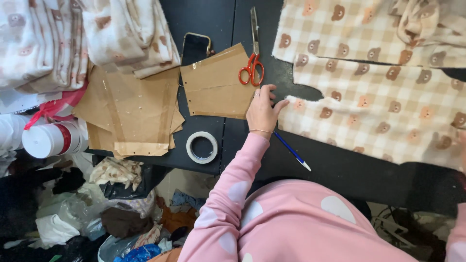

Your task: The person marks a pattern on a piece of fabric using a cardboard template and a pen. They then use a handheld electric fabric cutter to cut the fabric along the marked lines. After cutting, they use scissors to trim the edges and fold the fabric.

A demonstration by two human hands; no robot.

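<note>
Fingers [266,92] of the left hand [261,110] spread, pressing the fabric [378,114] edge at its nine o'clock. Soft, light, floppy stuff; I'd pinch that edge. Right hand unseen.

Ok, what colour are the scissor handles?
Orange-red, clearest in the head view: the scissors lie on the brown paper pattern.

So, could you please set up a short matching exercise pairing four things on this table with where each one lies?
Things:
1. scissors
2. tape roll
3. blue pen
4. phone

Places:
A. partly under the brown paper pattern piece
B. near the table's front edge, lying flat
C. under the left hand's wrist
D. handles on the brown paper pattern piece, blades pointing away

Pairs: 1-D, 2-B, 3-C, 4-A
</note>
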